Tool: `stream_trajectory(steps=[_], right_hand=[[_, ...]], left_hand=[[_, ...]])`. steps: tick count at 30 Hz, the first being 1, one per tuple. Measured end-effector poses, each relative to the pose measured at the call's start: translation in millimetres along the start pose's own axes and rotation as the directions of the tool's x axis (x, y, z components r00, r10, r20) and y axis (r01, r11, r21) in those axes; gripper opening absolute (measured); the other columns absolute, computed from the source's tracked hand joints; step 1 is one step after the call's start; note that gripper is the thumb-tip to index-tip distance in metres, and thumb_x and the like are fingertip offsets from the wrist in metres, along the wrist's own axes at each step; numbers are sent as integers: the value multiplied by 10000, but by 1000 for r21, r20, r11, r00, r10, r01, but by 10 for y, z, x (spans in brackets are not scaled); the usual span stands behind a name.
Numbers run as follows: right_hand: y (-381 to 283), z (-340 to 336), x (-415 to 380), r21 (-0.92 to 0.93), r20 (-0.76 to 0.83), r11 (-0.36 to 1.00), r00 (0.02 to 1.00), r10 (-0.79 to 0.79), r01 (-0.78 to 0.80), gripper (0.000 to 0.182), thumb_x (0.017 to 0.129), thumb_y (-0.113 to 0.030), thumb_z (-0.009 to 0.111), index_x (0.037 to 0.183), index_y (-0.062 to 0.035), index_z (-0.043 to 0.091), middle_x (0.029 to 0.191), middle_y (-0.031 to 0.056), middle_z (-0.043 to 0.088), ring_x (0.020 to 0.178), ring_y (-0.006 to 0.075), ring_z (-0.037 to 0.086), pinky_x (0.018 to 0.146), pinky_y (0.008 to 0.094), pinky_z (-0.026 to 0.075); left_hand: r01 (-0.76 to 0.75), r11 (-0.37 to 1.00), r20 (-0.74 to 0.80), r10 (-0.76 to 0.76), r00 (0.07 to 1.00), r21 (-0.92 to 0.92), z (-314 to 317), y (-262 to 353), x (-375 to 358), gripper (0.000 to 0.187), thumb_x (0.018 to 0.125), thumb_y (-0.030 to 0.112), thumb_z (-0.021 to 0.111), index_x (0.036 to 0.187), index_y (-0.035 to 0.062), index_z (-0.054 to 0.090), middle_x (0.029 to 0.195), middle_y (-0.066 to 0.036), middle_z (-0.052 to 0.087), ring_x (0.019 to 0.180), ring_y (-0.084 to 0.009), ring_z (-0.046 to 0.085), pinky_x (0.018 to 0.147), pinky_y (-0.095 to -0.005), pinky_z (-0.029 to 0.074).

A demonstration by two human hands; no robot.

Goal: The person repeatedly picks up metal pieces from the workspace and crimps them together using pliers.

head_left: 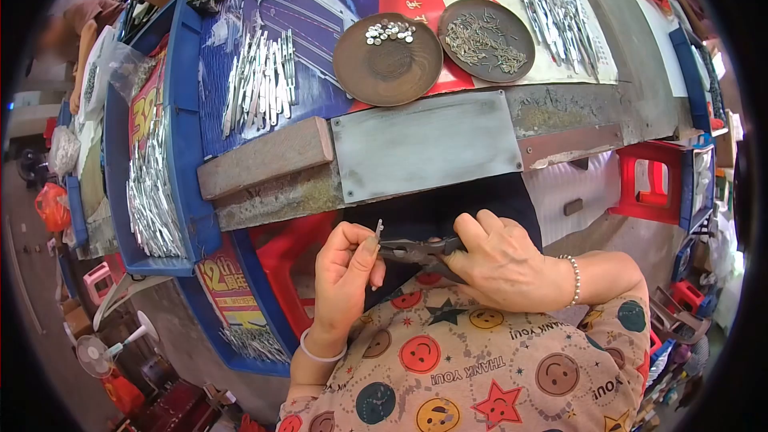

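Pinched between thumb and fingers of my left hand point(346, 260) is a small metal piece point(378, 229), its tip sticking up. My right hand point(498, 262) is wrapped round the handles of a pair of dark pliers point(418, 250). The jaws of the pliers point left and meet the small piece at my left fingertips. Both hands are over my lap, just below the table edge, where a grey metal plate point(428, 148) is screwed on. Beyond it stand a brown dish point(388, 80) with small shiny round parts and a second dish point(458, 10) with many small pins.
Thin metal strips point(260, 84) lie on the left of the table, and another pile of strips point(560, 24) on the right. A blue bin point(188, 192) full of strips stands at the left. A wooden block point(268, 160) lies along the edge. Another person point(84, 24) is at far left.
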State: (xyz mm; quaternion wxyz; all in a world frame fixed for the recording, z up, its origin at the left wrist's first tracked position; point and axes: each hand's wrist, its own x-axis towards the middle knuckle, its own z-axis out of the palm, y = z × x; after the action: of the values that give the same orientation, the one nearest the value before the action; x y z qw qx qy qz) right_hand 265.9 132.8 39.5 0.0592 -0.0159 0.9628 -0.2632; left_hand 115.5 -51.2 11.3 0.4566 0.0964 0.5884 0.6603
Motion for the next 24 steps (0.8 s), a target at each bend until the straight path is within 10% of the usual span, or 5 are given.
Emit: stream_trajectory(steps=[8, 11, 15, 19, 24], right_hand=[[-37, -26, 101, 336, 197, 932, 978, 69, -134, 260, 762, -245, 728, 825, 0, 664, 849, 148, 458, 813, 301, 569, 555, 379, 472], [59, -72, 157, 648, 498, 676, 867, -27, -351, 306, 823, -277, 682, 952, 0, 690, 863, 143, 488, 854, 283, 578, 652, 404, 480], [185, 188, 83, 918, 397, 138, 866, -303, -372, 492, 871, -344, 672, 1284, -80, 628, 1114, 164, 580, 1034, 252, 580, 909, 356, 454], [14, -37, 101, 629, 540, 705, 836, -93, -327, 506, 809, -318, 738, 1249, -85, 650, 1095, 176, 541, 942, 328, 611, 820, 373, 504], [-167, 90, 148, 504, 433, 828, 902, 2, -244, 401, 758, -211, 726, 1117, -35, 689, 1001, 211, 506, 826, 402, 605, 747, 427, 504]], left_hand=[[-67, 997, -58, 70, 996, 48, -25, -72, -3, 131, 1002, 139, 574, 925, 42, 532, 865, 2, 520, 555, -47, 446, 492, -193, 356], [-77, 995, -58, 81, 995, 57, -38, -85, 5, 113, 1006, 128, 562, 939, 40, 538, 811, 3, 527, 565, -48, 467, 501, -191, 364], [-40, 999, -48, 41, 998, 20, -95, -151, -68, 74, 1004, 91, 544, 947, 43, 543, 772, -16, 565, 565, -57, 496, 494, -189, 369], [-82, 997, -167, 78, 983, -14, -438, -216, -241, 42, 1000, 67, 532, 970, 39, 537, 765, -35, 581, 619, -83, 549, 575, -216, 444], [-68, 934, -649, 294, 701, 350, -1478, -445, -944, 96, 991, 134, 567, 979, 38, 561, 817, -19, 611, 764, -86, 587, 728, -236, 474]])
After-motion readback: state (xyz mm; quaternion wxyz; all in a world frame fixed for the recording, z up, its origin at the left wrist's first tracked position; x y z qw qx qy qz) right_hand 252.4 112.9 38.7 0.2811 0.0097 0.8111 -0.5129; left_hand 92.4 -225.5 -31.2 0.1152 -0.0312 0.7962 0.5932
